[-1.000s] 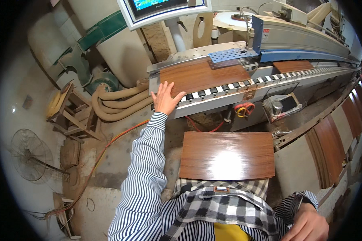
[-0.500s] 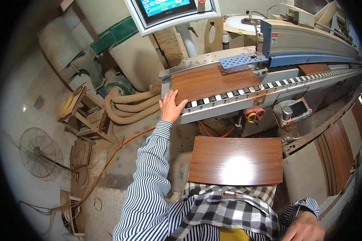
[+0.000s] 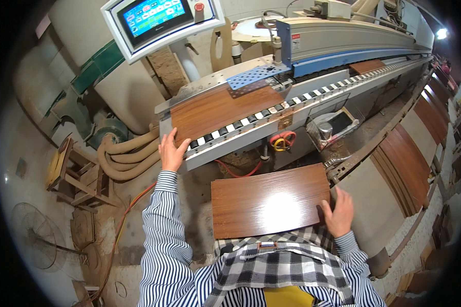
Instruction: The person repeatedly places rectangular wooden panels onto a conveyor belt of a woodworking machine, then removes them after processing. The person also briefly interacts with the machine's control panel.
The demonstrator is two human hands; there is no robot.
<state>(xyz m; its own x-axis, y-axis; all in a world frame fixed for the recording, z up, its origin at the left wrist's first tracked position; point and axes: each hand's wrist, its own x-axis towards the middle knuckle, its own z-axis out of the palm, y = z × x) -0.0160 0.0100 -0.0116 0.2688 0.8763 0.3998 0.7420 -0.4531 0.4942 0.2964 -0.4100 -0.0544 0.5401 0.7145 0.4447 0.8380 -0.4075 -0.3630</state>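
Note:
A brown wood-grain panel (image 3: 210, 110) lies flat on the machine's bed, its right end beneath a blue perforated plate (image 3: 256, 75). My left hand (image 3: 172, 150) rests with spread fingers at the panel's near left corner, beside the roller track (image 3: 251, 118). Close in front of my body is a second brown panel (image 3: 251, 199), shiny with a bright reflection. My right hand (image 3: 338, 211) is at that panel's right edge, fingers apart and thumb close to the edge; whether it touches is hard to tell.
A control screen (image 3: 156, 18) stands at the back left. Under the track hang red and yellow coils (image 3: 283, 140) and a wire basket (image 3: 333, 125). Stacked panels (image 3: 402, 163) lie along the right. Hoses (image 3: 130, 153), a wooden stool (image 3: 79, 174) and a fan (image 3: 33, 235) are at left.
My right hand has come up from the lower right corner to the near panel's right edge. The view has swung right; my left hand stays at the far panel's corner.

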